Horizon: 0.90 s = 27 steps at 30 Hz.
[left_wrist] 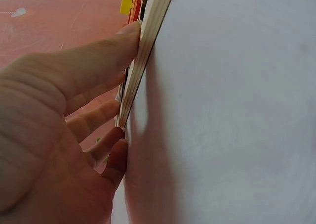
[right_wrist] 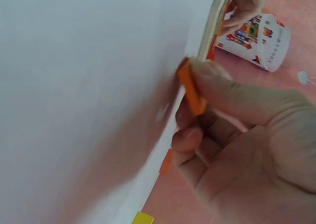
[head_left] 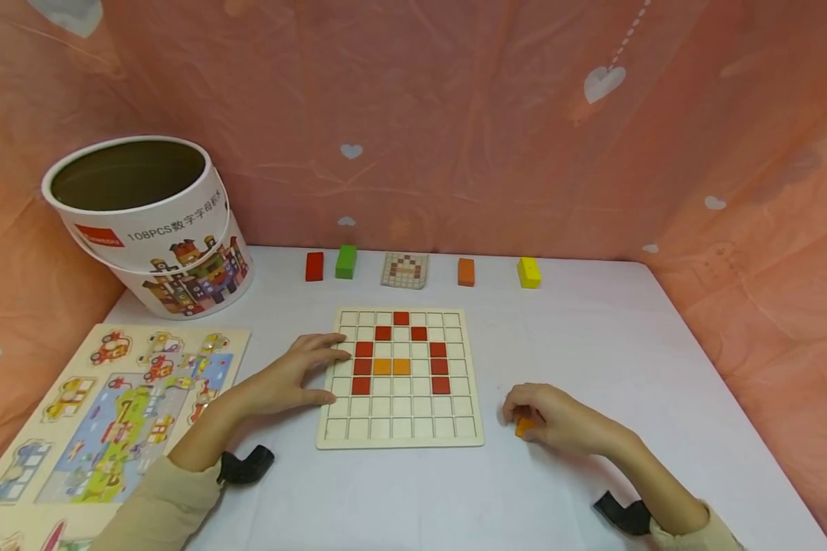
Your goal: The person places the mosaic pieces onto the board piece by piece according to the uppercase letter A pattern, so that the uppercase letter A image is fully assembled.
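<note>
A square wooden grid board (head_left: 400, 428) lies mid-table, with several red tiles (head_left: 401, 317) set in an arch and two orange tiles (head_left: 382, 367) side by side within it. My left hand (head_left: 292, 376) rests against the board's left edge, fingers spread and fairly straight; in the left wrist view the thumb and fingertips touch the wooden rim. To the right of the board, my right hand (head_left: 554, 419) pinches an orange tile (right_wrist: 191, 88) between thumb and fingers, apart from the board. Part of that tile is hidden by the fingers.
Along the back stand red (head_left: 314, 266), green (head_left: 345, 262), orange (head_left: 465, 272) and yellow (head_left: 529, 272) blocks, with a small pattern card (head_left: 404, 270) among them. A large white bucket (head_left: 179, 252) is at the back left. A vehicle puzzle board (head_left: 69, 451) lies at the left.
</note>
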Tool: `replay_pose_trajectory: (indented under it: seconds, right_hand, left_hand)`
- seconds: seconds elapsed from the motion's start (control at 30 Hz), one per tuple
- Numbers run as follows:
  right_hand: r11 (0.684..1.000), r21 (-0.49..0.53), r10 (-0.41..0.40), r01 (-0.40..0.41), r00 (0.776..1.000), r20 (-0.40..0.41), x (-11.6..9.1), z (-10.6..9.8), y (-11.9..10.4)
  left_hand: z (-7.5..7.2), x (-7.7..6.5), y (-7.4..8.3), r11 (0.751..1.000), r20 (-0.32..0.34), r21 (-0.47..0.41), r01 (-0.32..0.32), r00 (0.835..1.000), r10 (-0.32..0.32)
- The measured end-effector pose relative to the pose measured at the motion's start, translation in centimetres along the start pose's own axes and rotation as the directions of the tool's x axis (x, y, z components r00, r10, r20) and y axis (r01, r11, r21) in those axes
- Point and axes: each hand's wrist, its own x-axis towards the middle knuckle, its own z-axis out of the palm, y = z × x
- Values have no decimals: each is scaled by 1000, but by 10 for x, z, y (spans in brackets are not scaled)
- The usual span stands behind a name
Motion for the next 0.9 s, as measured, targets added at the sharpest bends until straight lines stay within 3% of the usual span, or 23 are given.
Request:
replay_pose_trajectory:
  seconds: [0.13, 0.27, 0.57, 0.9]
  right_hand:
    - [999, 53, 5, -5, 1000, 4, 16, -4, 4]
    - [997, 76, -9, 10, 1000, -20, 47, -7, 1]
    - [994, 35, -98, 100, 995, -34, 116, -3, -21]
    - [981, -75, -184, 179, 981, -67, 138, 4, -33]
  left_hand:
    - [-1, -1, -1, 1000, 5, 2, 4, 1000, -4]
    - [-2, -3, -3, 1000, -2, 3, 2, 1000, -2]
    - [-1, -4, -3, 1000, -5, 0, 3, 1000, -3]
    - [-1, -2, -1, 1000, 4, 0, 3, 1000, -3]
